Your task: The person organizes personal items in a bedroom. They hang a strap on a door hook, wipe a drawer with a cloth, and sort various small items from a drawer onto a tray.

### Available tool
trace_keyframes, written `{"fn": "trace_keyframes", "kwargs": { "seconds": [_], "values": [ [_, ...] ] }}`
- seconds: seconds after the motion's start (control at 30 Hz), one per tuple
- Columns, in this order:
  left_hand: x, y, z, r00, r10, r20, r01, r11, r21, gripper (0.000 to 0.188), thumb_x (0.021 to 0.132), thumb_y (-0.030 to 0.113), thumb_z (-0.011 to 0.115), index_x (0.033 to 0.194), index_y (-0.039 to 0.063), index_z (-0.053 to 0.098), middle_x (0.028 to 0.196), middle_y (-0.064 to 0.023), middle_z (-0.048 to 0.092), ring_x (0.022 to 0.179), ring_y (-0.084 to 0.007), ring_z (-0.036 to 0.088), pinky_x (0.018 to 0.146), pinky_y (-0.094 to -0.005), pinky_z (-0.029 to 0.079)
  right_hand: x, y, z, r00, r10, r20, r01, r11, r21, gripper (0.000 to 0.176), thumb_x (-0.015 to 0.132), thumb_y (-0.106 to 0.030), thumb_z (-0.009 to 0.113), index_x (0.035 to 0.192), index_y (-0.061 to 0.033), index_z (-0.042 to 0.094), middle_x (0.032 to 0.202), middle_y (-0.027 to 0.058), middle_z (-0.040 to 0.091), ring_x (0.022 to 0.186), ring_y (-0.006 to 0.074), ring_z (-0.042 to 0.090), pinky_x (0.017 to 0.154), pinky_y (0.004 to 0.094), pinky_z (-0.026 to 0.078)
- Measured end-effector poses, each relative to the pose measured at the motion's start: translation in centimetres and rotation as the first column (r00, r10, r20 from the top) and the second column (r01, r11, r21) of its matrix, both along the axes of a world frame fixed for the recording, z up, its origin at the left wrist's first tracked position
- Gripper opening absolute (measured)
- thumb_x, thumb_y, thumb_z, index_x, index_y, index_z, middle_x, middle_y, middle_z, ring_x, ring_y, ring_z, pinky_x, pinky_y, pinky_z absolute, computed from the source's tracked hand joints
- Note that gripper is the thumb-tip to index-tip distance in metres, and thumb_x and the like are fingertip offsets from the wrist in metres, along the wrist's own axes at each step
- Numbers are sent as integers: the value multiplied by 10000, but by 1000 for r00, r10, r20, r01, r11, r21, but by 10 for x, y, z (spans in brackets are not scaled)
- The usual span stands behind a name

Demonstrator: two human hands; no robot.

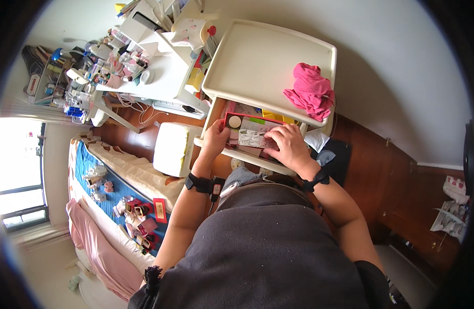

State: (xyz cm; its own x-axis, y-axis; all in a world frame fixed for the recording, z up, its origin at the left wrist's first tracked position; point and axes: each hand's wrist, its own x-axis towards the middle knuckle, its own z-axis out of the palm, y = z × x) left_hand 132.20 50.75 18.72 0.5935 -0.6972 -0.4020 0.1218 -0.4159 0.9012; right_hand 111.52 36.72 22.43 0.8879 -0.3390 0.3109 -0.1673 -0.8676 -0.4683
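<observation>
Before me a white drawer [256, 159] is pulled out from a cabinet with a pale tray-like top [271, 58]. Over it sits a shallow red-edged box [234, 133] with a round whitish piece [234, 122] at its left end. My left hand [215, 140] grips the box by that end. Inside lies a flat packet [252, 138] with a grey-white printed pattern. The bent fingers of my right hand [289, 146] hold its right end, which they partly hide. Yellow items [273, 115] show behind the box in the drawer.
A crumpled pink cloth [310, 90] lies on the cabinet top's right side. To the left stand a white stool [171, 148] and a cluttered white desk [163, 77]. A bed with a blue cover [117, 189] holds several small boxes. A white bag [316, 141] is right of the drawer.
</observation>
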Motion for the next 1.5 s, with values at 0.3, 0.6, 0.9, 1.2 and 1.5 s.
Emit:
{"fn": "trace_keyframes", "kwargs": {
  "seconds": [0.3, 0.6, 0.9, 1.2, 1.5],
  "values": [
    [-8, 20, -3, 997, 79, 3, -79, 996, -44, 263, 870, 108, 447, 1092, 7, 546, 796, -63, 594, 585, -152, 600, 452, -288, 540, 1, -21, -1, 880, -427, 207, 123, 627, 769, 151, 901, -123, 578, 983, -4, 622, 785, 1, 615, 722, 47, 531, 641, 206, 436],
    [-8, 24, -13, 983, 116, -141, -136, 981, -136, 271, 899, 132, 430, 1133, 26, 518, 796, -42, 597, 588, -132, 606, 459, -270, 537, -6, -29, -12, 827, -494, 269, -36, 430, 902, 188, 923, -160, 559, 1000, 5, 608, 867, -13, 601, 770, 44, 521, 700, 184, 422],
    [-10, 36, -22, 987, 105, -118, -123, 980, -156, 274, 934, 187, 406, 1152, 55, 507, 874, -52, 602, 661, -142, 620, 495, -285, 545, -8, -32, -9, 828, -526, 192, 18, 367, 930, 191, 924, -156, 555, 1021, -1, 610, 887, -19, 597, 811, 51, 524, 746, 192, 422],
    [-2, 51, -20, 949, 262, -177, -302, 915, -267, 254, 916, 151, 427, 1115, 27, 526, 880, -63, 615, 676, -149, 638, 475, -275, 546, -17, -44, -10, 781, -564, 270, -19, 411, 911, 200, 931, -168, 546, 1029, -6, 609, 878, -15, 600, 800, 53, 524, 735, 196, 423],
    [11, 141, -12, 814, 541, -211, -580, 763, -285, 261, 937, 199, 460, 1146, 59, 531, 922, -79, 631, 678, -172, 652, 426, -239, 517, -38, -52, -19, 702, -692, 172, 70, 306, 949, 258, 969, -254, 456, 994, -44, 604, 774, -23, 564, 587, 47, 507, 475, 203, 435]
  ]
}}
